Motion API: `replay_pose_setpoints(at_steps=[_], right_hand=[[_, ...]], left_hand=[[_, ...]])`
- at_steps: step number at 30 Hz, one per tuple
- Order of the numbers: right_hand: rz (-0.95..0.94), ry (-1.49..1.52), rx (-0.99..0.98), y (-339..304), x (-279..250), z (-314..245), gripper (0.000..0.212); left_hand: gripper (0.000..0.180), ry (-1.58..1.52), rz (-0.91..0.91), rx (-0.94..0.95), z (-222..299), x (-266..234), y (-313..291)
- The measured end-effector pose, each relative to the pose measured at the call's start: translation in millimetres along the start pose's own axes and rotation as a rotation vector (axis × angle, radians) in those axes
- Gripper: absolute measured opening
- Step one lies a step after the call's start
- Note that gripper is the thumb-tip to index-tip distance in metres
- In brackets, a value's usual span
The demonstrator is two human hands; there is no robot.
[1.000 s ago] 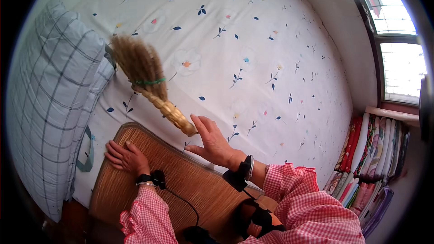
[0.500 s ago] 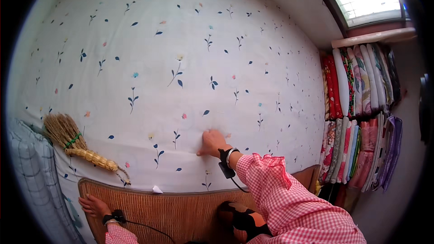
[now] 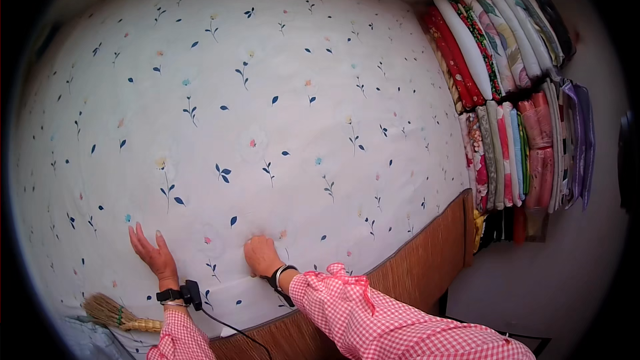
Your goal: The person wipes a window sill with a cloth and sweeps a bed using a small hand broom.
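Note:
A white sheet (image 3: pixel 220 137) printed with small blue leaves and coloured flowers covers the wide bed surface. My right hand (image 3: pixel 261 255) rests on it near the front edge, fingers curled under; whatever they grip, if anything, is hidden. To its left, my left hand (image 3: pixel 155 253) is raised over the sheet with fingers spread and nothing in them. Both wrists carry black bands and bangles, and a cable runs from the left one. Below my left hand lies a short straw hand broom (image 3: pixel 120 315), its handle partly behind my sleeve.
A brown woven mat (image 3: pixel 427 239) runs along the bed's front edge. Folded fabrics (image 3: pixel 513 40) in many colours stand packed in two tiers at the right wall. Some pale blue folded cloth (image 3: pixel 90 337) shows at the lower left corner.
My left hand has lifted off the brown mat and moved forward over the sheet, fingers spread. My right hand stays curled on the sheet. The view has shifted and turned.

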State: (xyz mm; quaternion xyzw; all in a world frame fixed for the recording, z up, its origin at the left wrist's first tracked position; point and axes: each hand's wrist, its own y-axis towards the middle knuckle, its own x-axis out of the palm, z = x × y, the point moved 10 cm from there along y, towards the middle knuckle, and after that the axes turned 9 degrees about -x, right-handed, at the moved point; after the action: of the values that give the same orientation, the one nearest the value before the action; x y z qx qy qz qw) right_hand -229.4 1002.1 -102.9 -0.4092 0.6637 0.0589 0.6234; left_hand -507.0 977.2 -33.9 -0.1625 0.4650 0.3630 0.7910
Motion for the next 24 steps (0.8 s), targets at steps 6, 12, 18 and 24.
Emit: replay_pose_setpoints(at_steps=[6, 12, 18, 24], right_hand=[[-0.065, 0.139, -0.123, -3.4, -5.3, -18.1, 0.025], [-0.401, 0.507, -0.272, 10.3, -20.0, 11.3, 0.042], [0.085, 0.302, 0.228, 167.0, -187.2, 232.6, 0.052], [-0.104, 0.328, 0.388, 191.0, -194.2, 251.3, 0.064]], left_hand=[[0.058, 0.433, 0.137, 0.013, 55.0, 67.3, 16.0], [0.061, 0.480, 0.131, 0.017, 75.6, 69.4, 13.8], [0.063, 0.490, 0.064, -0.020, 82.1, 67.0, 18.5], [0.067, 0.532, 0.006, -0.055, 81.0, 68.9, 20.5]])
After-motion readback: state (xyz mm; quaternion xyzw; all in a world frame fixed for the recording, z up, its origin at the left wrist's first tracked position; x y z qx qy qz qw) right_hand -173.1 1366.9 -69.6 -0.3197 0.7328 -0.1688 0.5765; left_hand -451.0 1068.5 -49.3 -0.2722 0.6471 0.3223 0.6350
